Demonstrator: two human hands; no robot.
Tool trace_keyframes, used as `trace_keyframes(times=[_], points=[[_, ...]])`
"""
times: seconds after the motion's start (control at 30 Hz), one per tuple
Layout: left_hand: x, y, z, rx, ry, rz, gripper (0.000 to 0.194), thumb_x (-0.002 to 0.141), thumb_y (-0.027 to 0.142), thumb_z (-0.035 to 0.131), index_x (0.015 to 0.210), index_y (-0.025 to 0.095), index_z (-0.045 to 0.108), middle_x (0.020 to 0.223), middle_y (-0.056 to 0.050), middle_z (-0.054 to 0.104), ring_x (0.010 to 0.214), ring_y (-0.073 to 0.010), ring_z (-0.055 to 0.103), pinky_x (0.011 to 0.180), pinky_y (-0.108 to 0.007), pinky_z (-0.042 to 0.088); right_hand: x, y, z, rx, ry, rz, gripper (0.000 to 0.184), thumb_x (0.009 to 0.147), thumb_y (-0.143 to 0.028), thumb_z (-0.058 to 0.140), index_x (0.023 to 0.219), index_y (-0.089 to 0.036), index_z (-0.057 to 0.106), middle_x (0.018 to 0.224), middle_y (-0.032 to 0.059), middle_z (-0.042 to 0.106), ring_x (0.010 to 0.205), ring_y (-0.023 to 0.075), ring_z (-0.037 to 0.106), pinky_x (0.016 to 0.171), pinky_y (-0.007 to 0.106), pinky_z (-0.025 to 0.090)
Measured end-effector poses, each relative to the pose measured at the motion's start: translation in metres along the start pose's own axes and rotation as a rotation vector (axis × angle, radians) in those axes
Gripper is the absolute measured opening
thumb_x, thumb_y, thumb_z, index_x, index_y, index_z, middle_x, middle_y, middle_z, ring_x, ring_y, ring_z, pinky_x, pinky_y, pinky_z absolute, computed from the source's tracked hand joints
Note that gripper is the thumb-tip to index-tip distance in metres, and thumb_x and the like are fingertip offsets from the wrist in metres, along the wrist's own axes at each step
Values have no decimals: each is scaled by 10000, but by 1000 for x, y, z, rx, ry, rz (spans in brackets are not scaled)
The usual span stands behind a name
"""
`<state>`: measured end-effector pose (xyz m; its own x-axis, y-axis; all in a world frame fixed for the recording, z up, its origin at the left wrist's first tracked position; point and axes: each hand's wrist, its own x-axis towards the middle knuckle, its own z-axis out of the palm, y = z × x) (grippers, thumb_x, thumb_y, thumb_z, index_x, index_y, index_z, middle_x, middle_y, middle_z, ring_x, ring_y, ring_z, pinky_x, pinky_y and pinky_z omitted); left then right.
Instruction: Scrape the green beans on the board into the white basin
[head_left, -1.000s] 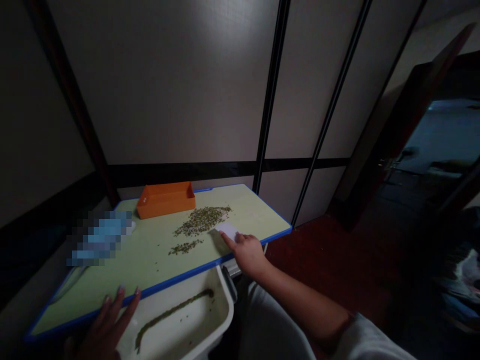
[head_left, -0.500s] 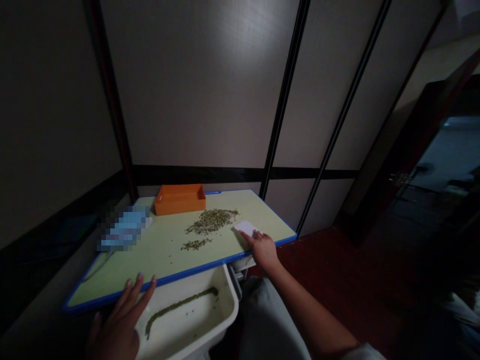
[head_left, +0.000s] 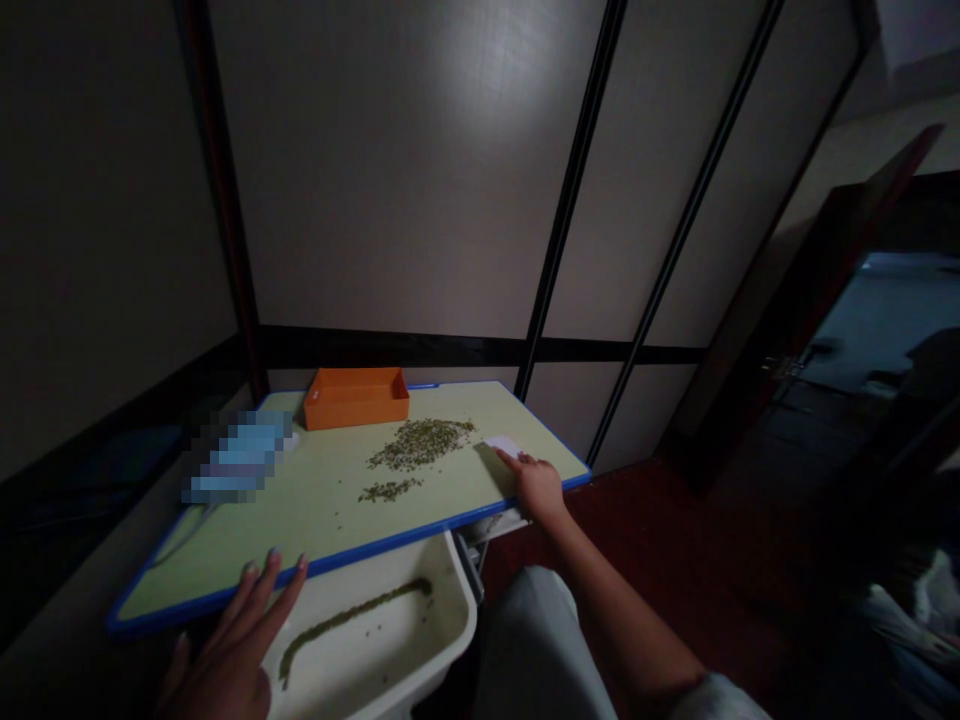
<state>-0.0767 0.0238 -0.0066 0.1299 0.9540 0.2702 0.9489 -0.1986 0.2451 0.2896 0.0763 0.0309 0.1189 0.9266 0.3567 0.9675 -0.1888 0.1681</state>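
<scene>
My right hand is at the right part of the pale green table, holding a thin white card. The card looks tilted, with its lower side close to the tabletop. Left of the card lies a pile of small greenish seeds or grains, with a smaller scatter nearer the front. My left hand is open, its fingers spread at the table's blue front edge and beside a white plastic bin. A line of the same grains runs along the inside of the bin.
An orange open box stands at the back left of the table. A blurred-out blue object lies at the left edge, with a cable below it. Panelled doors rise behind the table; an open door is at the right.
My right hand and the card have shifted slightly right, and the card now looks more tilted. The grains look unchanged. My left hand stays at the front edge while the view shifts a little.
</scene>
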Motion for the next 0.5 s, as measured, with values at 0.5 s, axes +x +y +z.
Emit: trace_keyframes(times=[0.5], points=[[-5,6,-6,131,-64,-18,718,742,-23,218,1382,297,282,1538,-30,212,1427,-197,159,1098,-553,266,25,-18,-1,1077,469,73,427,849,-312,442,1243,-190,553,1226,95,607,1093,208,563,915,338,433]])
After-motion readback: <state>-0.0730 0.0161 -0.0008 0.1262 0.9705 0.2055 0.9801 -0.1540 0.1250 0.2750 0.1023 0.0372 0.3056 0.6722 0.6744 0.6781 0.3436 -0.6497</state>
